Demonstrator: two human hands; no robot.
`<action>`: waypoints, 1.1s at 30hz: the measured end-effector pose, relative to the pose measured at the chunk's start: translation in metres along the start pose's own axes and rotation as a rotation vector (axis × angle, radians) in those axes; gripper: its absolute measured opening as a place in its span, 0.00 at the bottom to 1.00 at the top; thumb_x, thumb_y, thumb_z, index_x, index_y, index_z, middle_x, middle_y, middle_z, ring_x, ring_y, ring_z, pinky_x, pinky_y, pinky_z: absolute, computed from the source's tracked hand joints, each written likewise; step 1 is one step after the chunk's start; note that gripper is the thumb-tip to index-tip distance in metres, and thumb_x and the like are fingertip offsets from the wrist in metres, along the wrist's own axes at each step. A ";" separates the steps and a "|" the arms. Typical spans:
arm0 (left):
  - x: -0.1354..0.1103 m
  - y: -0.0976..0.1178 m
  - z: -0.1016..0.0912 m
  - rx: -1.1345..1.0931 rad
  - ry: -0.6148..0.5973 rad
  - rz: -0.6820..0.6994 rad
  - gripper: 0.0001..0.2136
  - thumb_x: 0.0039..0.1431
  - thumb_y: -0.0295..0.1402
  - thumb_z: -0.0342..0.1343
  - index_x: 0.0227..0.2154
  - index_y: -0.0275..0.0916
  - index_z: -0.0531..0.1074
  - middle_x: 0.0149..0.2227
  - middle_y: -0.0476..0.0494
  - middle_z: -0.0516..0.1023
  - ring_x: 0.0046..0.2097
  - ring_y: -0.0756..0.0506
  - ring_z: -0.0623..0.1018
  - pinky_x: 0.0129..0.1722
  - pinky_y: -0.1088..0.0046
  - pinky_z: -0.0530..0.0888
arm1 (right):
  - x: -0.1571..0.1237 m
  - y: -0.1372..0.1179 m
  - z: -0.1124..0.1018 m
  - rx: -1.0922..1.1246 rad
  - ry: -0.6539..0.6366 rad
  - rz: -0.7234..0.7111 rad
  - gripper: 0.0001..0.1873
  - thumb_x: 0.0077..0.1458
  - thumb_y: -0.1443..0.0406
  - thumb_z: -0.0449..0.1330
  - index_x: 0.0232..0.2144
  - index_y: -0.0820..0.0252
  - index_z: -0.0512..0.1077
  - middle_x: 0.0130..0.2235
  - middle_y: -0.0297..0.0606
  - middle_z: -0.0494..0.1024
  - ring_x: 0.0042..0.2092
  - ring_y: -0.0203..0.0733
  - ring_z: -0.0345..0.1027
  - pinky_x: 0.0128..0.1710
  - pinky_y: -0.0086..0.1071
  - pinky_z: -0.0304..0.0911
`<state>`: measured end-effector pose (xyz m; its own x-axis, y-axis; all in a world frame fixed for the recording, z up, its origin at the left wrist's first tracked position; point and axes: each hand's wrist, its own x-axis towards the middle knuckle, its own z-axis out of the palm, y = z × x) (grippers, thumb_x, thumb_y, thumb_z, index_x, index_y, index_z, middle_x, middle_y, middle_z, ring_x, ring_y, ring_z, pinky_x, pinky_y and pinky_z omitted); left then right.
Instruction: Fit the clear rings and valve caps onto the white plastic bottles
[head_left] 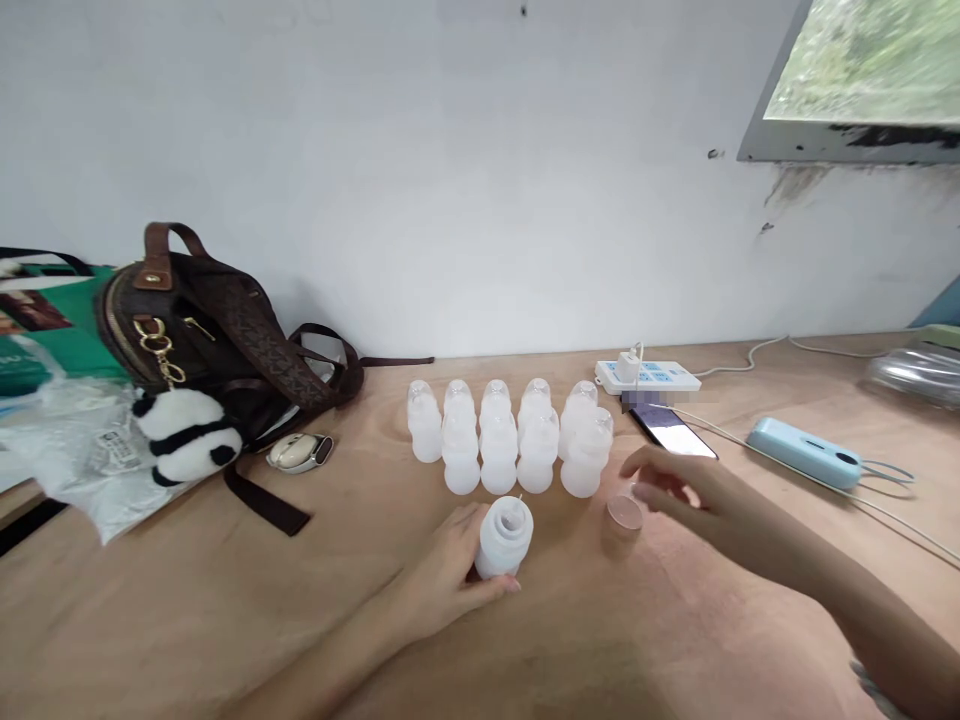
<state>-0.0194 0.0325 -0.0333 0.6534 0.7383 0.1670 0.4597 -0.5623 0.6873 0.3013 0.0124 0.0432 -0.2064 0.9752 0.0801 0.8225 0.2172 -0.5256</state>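
"Where are your fingers?"

"My left hand (pixel 457 570) is wrapped round an uncapped bottle (pixel 505 545), nearer me than the nine capped bottles (pixel 499 465). My right hand (pixel 671 485) has its fingers loosely curled by a clear cap (pixel 625 515); I can't tell whether they touch it."

"What might go wrong?"

"An off-centre pinch could send that light-looking cap skidding. Too hard a squeeze on the left could dent the bottle, if its wall is as soft as I judge. And a forward nudge could topple several at once, because the capped ones stand so close together."

"And around you?"

"A brown bench (pixel 360 560) against a pale, pitted wall (pixel 450 180), with a window (pixel 870 60) high on the right. A backpack (pixel 225 330) sits left; a phone (pixel 675 432) and power strip (pixel 651 377) lie beyond my right hand. I'd mind the white cable (pixel 892 515) there: a forearm could drag it."
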 end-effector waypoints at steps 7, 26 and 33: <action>0.004 0.003 0.003 0.014 0.003 -0.021 0.15 0.61 0.40 0.60 0.47 0.40 0.68 0.50 0.39 0.75 0.51 0.35 0.73 0.53 0.55 0.70 | 0.026 -0.022 0.019 -0.271 -0.212 -0.214 0.13 0.60 0.70 0.54 0.23 0.57 0.70 0.27 0.36 0.75 0.34 0.45 0.69 0.33 0.34 0.58; 0.003 0.004 0.002 0.018 0.024 -0.004 0.12 0.61 0.39 0.59 0.43 0.41 0.68 0.44 0.42 0.75 0.46 0.38 0.73 0.48 0.58 0.72 | 0.043 -0.008 0.049 -0.159 -0.142 -0.238 0.10 0.61 0.67 0.55 0.27 0.56 0.70 0.30 0.38 0.78 0.34 0.47 0.70 0.35 0.37 0.60; 0.005 0.018 0.007 0.200 0.035 -0.035 0.14 0.57 0.37 0.62 0.44 0.39 0.69 0.40 0.42 0.75 0.41 0.37 0.74 0.40 0.60 0.72 | 0.011 -0.030 0.061 0.228 -0.006 -0.337 0.22 0.62 0.51 0.57 0.53 0.55 0.67 0.37 0.38 0.78 0.35 0.44 0.70 0.36 0.35 0.63</action>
<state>-0.0039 0.0233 -0.0245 0.6153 0.7692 0.1726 0.5943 -0.5964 0.5395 0.2420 0.0141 0.0087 -0.4479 0.8505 0.2756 0.5698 0.5091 -0.6450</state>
